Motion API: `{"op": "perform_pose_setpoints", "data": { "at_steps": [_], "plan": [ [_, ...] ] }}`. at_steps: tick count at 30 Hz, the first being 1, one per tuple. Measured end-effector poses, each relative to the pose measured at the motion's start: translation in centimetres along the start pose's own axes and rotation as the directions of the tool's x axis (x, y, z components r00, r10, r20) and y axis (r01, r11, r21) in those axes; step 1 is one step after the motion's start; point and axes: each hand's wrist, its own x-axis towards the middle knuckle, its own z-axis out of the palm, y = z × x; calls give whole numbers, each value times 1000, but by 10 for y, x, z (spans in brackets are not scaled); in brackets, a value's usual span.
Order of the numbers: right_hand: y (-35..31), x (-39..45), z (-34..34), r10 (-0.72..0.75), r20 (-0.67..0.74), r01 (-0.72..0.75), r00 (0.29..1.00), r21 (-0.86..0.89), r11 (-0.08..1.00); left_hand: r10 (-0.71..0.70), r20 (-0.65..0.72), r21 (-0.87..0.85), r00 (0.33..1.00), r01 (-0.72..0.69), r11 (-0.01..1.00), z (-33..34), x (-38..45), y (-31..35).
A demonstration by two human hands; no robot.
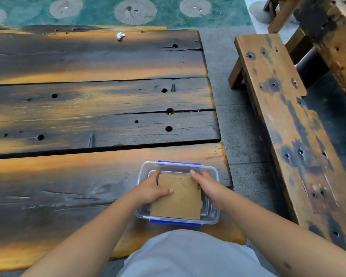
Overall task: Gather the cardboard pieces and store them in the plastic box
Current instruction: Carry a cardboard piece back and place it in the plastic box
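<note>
A clear plastic box (212,217) with blue clips on its near and far sides sits at the near right corner of the wooden table. A stack of brown cardboard pieces (180,198) lies inside it, its near edge resting over the box's front rim. My left hand (151,187) grips the stack's left side, thumb on top. My right hand (206,186) holds the right side, fingers reaching the far edge. Cut outlines show faintly on the top piece.
The dark, scorched plank table (88,108) stretches away to the left and ahead. A crumpled white scrap (120,35) lies near its far edge. A wooden bench (288,120) stands to the right across a strip of grey paving.
</note>
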Motion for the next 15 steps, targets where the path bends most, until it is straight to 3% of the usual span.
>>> {"op": "perform_pose_setpoints", "data": {
  "at_steps": [4,11,15],
  "plan": [
    [-8,0,3,13,-74,-23,997,-131,991,29,16,128,999,-31,991,-2,-4,5],
    [-22,-6,-7,-60,18,61,998,-476,878,32,-1,233,999,-31,972,4,0,7],
    [-33,-6,-6,11,17,-2,1000,-461,887,41,-40,234,998,-30,972,9,0,7]
  ]
}}
